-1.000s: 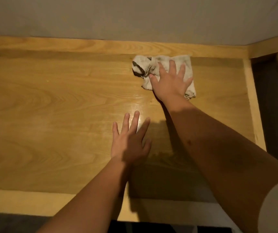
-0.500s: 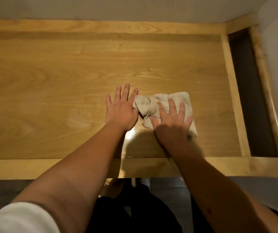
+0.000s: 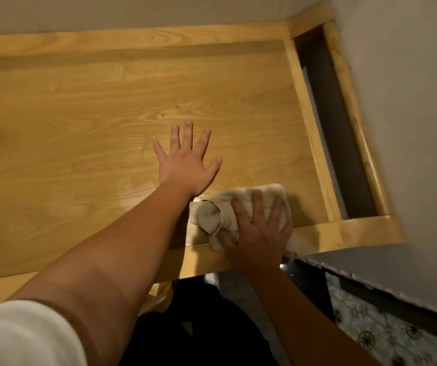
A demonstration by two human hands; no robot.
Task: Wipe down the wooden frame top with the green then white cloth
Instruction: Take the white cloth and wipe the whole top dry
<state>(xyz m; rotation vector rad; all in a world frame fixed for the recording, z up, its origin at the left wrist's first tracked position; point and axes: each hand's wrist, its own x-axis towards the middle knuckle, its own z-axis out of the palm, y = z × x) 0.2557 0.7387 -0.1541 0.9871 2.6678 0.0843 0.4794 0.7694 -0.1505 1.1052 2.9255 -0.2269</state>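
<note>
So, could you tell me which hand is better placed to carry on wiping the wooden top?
Probably the right hand: it already presses the white cloth near the front edge; the left hand lies flat on bare wood.

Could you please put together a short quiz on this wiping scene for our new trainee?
1. True or false: the left hand lies flat with spread fingers on the light wooden frame top.
2. Which hand presses the crumpled white cloth? A) left hand B) right hand C) both hands
3. Fill in: the cloth lies near the ____ edge of the frame top, by the dark gap on the right.

Key
1. True; it touches bare wood, apart from the cloth.
2. B; the right hand's fingers lie on top of the cloth.
3. Near (front), the edge closest to the person.
</note>
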